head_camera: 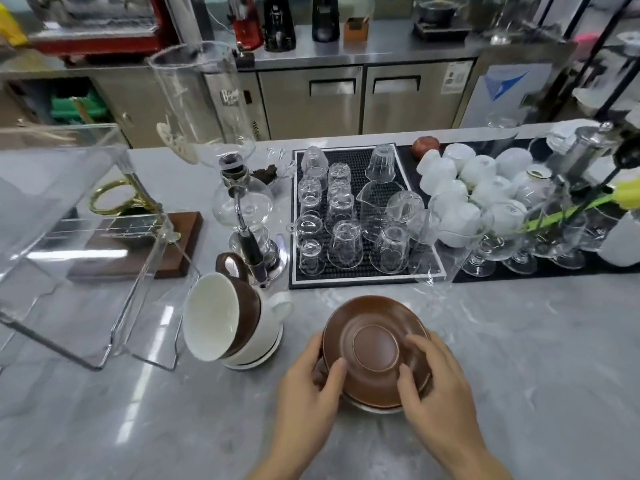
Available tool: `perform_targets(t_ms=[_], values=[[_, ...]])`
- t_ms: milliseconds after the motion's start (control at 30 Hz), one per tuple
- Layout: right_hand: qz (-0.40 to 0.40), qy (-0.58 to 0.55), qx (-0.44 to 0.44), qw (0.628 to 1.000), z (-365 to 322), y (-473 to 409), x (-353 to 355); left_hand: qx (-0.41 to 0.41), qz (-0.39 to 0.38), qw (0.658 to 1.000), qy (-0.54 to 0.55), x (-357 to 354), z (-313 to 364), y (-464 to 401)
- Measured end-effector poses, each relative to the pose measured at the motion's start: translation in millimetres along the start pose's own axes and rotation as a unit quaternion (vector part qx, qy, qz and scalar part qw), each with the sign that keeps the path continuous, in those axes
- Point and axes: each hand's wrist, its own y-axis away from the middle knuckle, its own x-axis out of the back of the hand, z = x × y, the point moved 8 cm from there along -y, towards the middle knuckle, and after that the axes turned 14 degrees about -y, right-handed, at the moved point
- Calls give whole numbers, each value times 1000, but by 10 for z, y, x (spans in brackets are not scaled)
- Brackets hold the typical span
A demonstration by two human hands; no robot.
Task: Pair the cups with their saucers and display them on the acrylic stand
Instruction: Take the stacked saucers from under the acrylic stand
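Resting upside down on the grey counter [519, 358], a glossy brown saucer [375, 348] tops a short saucer stack; the left hand [311, 379] and right hand [433, 379] clasp its rim, fingers curled. Tilted brown-and-white cups [225, 317] sit just left, beside the acrylic stand [86, 237].

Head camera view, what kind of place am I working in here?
Probably a café or coffee bar: a glass siphon coffee brewer stands on the grey marble-look counter, upturned clear glasses dry on a black rubber bar mat, and stainless steel undercounter fridges line the back.
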Motion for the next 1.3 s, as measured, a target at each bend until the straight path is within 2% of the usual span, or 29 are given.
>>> perform_targets(t_ms=[367,467,567,700,867,1000,1300], values=[[-40,-8,0,999,137,-316,-28,13,26,999,-21,-68,25,-165],[-43,-2,7,999,125,-364,-14,45,34,998,-18,-63,-49,-200],[-55,10,-8,998,142,-382,-23,69,14,997,11,-60,-42,-216],[-69,-16,-2,997,50,-388,29,60,-20,998,26,-34,6,-181],[-72,-28,3,997,-78,-304,171,78,18,996,40,74,-73,0],[-24,-10,-13,1000,-90,-181,313,91,43,994,30,196,-61,241],[-33,-21,51,998,-483,93,199,83,96,992,-20,550,-68,618]])
